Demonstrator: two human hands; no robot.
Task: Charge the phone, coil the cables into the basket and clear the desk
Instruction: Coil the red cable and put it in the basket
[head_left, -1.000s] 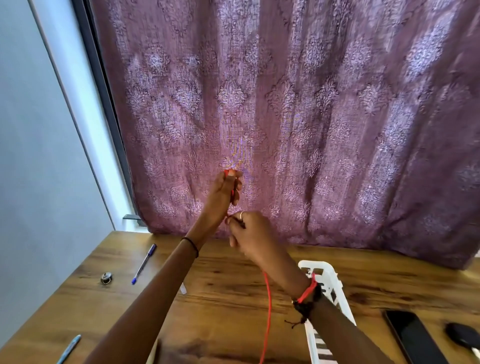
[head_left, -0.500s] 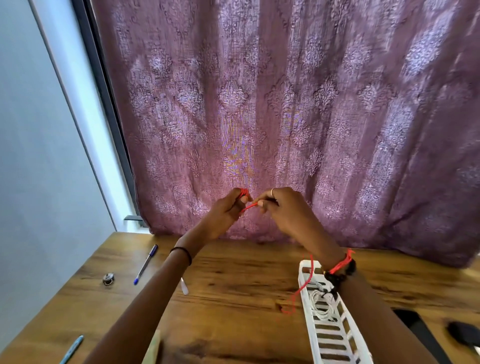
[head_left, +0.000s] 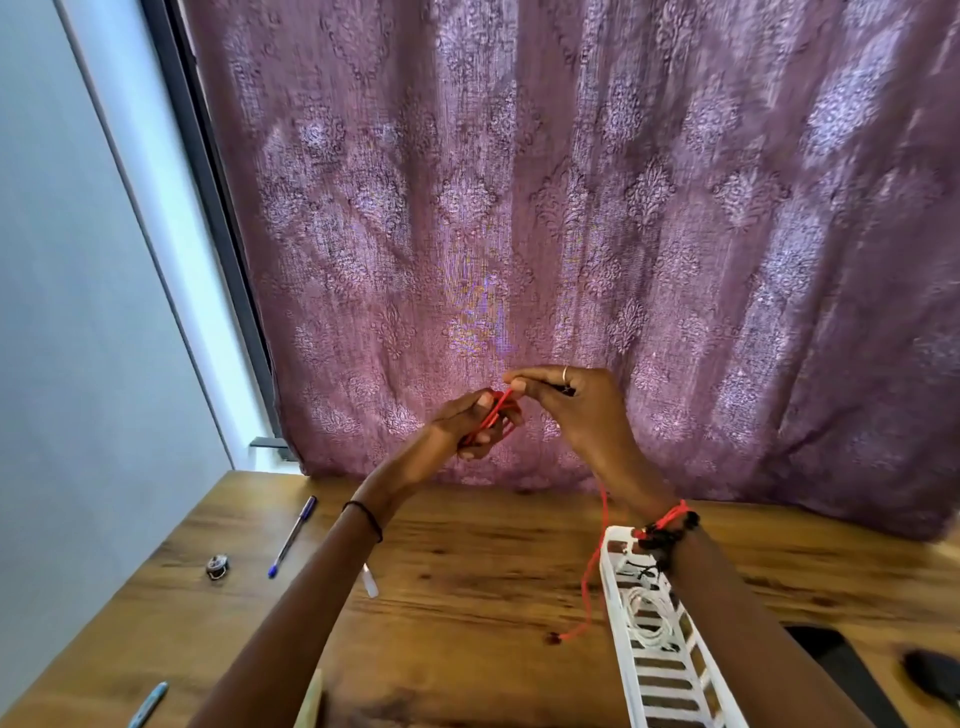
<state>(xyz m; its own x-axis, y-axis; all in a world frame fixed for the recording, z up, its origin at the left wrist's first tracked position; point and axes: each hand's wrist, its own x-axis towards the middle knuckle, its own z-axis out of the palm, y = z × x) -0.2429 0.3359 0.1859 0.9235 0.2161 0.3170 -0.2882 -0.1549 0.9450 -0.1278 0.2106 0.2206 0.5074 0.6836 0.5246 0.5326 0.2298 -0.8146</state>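
Red cable (head_left: 497, 410): wound in several loops round the fingers of the left hand, held up in front of the curtain and above the far part of the counter.
Left hand (head_left: 470, 426): grip clamped on the red loops, fingers curled through them and thumb laid on top; a thin dark band sits at the wrist.
Right hand (head_left: 576, 410): grip together, thumb and forefinger pinching one strand of the red cable just beside the loops; a ring shows on one finger, red thread and dark beads at the wrist.
Loose tail (head_left: 588, 597): drops from under the right hand past the wrist; its end lies low by the counter, just left of the basket. Whether it touches the wood cannot be told.
Basket (head_left: 615, 623): white slatted plastic, on the counter under the right forearm, with a coiled white cable (head_left: 649, 616) inside.
Phone (head_left: 844, 670): dark slab flat on the counter right of the basket, partly hidden by the forearm; a dark rounded object (head_left: 935, 675) lies near it at the frame's edge.
Counter (head_left: 467, 613): wood grain; on its left part a blue pen (head_left: 292, 535), a small round metal piece (head_left: 217, 566) and a second pen (head_left: 148, 704) at the near edge.
Curtain (head_left: 519, 208): patterned purple cloth hanging to the counter's back edge.
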